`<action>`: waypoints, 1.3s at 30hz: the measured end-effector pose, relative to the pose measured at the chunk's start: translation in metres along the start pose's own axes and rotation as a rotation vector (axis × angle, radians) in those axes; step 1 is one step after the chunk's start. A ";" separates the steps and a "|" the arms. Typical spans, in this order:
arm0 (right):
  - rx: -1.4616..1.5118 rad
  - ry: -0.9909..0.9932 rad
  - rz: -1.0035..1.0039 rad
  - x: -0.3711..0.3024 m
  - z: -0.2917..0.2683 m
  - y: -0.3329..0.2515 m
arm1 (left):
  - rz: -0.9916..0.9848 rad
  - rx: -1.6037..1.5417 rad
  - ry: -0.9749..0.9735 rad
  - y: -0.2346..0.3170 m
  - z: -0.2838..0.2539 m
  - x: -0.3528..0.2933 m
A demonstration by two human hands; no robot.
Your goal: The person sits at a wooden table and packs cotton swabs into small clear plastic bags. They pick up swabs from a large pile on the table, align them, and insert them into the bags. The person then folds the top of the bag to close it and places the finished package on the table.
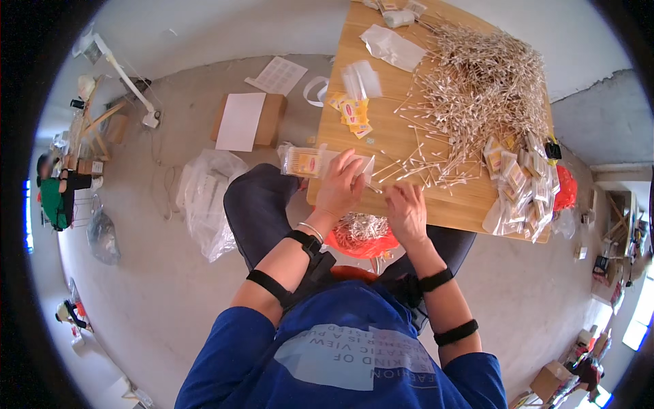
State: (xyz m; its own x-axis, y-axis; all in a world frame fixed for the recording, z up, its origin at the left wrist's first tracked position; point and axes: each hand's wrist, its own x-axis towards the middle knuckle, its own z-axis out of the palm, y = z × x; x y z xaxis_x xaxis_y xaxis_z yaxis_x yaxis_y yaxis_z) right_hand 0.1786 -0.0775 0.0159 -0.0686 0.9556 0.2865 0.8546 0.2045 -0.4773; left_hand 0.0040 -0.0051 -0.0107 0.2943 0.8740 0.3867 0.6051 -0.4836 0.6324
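Note:
My left hand (340, 184) is over the table's near left edge, its fingers curled; what they hold is hidden. Under its fingers lies a clear plastic bag (368, 165). Left of it, a flat packet of cotton swabs (302, 161) with a yellow and red label sticks out past the edge. My right hand (407, 208) is just to the right, thumb and fingers pinched together, their contents too small to make out. A thin stick shows between the two hands. Loose cotton swabs (429, 169) are scattered beyond my right hand.
A large heap of cotton swabs (484, 88) covers the table's (388, 88) far right. Filled packets (521, 180) pile up at its near right corner. Yellow label cards (354, 114) and clear bags (361, 80) lie at the left. A red bag of swabs (361, 235) sits below the edge.

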 end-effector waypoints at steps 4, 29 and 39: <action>-0.091 0.042 0.026 0.029 0.006 0.014 | -0.012 -0.033 -0.003 0.000 0.001 0.001; -0.165 0.222 0.136 0.046 0.021 0.041 | 0.135 0.037 -0.079 0.002 -0.005 0.005; 0.085 0.159 0.053 0.046 0.031 0.017 | 0.008 -0.007 -0.062 0.005 -0.003 0.003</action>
State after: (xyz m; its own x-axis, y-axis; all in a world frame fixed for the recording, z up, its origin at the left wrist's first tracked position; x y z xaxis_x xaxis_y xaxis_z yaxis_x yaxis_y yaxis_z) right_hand 0.1740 -0.0235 -0.0051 0.0634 0.9215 0.3832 0.8080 0.1780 -0.5617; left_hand 0.0057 -0.0048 -0.0042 0.3449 0.8711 0.3496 0.5976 -0.4910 0.6339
